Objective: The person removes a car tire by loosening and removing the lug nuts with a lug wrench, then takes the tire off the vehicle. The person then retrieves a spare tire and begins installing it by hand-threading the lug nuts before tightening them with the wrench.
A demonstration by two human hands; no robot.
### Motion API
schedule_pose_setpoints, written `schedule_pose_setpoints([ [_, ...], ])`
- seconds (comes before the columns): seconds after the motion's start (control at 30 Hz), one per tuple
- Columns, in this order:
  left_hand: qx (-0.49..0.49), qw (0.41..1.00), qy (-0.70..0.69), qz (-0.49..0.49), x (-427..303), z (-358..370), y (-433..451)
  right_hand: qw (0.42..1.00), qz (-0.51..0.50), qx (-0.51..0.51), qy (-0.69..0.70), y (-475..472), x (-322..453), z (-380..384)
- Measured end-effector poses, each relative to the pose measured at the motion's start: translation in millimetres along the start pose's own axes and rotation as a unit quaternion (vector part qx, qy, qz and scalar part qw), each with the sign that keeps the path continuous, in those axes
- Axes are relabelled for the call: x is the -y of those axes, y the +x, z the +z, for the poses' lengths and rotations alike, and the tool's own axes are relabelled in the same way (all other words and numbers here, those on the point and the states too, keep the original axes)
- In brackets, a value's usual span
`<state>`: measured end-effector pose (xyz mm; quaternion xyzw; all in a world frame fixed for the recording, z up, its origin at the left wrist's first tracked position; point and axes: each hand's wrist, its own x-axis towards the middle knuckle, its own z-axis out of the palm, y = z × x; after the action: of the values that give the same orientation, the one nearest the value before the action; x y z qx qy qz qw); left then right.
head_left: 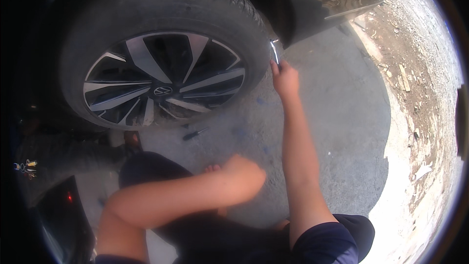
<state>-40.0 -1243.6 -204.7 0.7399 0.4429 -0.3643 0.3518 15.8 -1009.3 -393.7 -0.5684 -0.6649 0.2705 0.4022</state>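
Observation:
My right hand is wrapped around the handle of a shiny metal ratchet wrench. The tool's head points up beside the tyre tread, close to the edge of the dark wheel-arch liner; whether it touches anything there cannot be told. A car wheel with a black and silver Volkswagen alloy rim and a worn, dusty tyre fills the upper left. My left hand is curled in a blurred fist over my lap, in front of my knees. Its fingers are turned away, so anything inside is hidden.
On the grey concrete floor below the wheel lies a screwdriver. A dark car panel overhangs at the top right. Another person's trouser leg and some keys show at the left. Sunlit rubble lies at the right.

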Motion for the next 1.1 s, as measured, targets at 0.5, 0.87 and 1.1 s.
schedule_pose_setpoints([
  [0.5,-0.073,0.997,0.016,-0.006,1.9,11.0,1.0,0.977,-0.143,-0.008,0.159,32.6,-45.2,55.5],
  [0.87,-0.124,0.992,-0.003,0.011,10.8,6.9,0.1,0.990,-0.048,-0.025,0.127,-2.6,-10.1,30.7],
  [1.1,-0.114,0.993,-0.005,0.018,13.1,2.9,5.1,0.996,0.041,0.012,-0.083,-9.9,55.3,-18.4],
])
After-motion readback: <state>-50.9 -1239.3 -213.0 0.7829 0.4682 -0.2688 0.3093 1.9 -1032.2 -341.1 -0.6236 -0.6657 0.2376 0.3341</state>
